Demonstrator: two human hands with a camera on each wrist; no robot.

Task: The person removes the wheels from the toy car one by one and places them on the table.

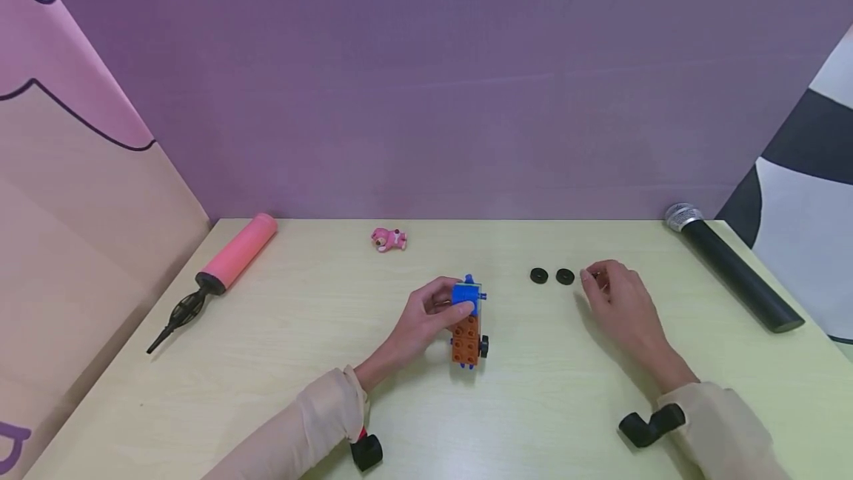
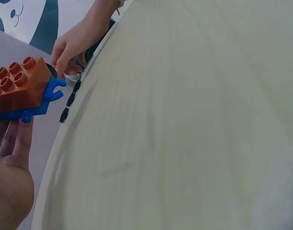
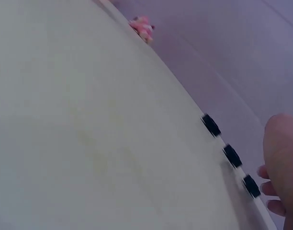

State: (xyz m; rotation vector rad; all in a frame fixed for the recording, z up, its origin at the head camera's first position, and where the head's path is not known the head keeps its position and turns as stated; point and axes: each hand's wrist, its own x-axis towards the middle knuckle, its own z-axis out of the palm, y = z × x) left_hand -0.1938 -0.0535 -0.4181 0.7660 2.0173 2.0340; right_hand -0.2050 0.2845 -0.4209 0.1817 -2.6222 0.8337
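Note:
In the head view my left hand (image 1: 426,310) grips a small block vehicle (image 1: 465,339), thumb on its blue part and fingers behind it. An orange studded block (image 2: 22,86) sits on its blue base (image 2: 41,109). One black wheel (image 1: 483,347) is on its right side. My right hand (image 1: 620,306) is lowered at the right end of a row of black wheels, fingers bent, partly covering the nearest wheel (image 3: 252,186). Two other wheels, the left one (image 1: 539,275) and the middle one (image 1: 565,277), lie flat beside it on the table.
A pink toy bear (image 1: 389,239) lies near the table's (image 1: 266,391) back edge. On the left is a pink hand pump (image 1: 240,254) with a black nozzle. A black microphone (image 1: 740,272) lies along the right edge. A purple wall (image 1: 426,95) rises behind.

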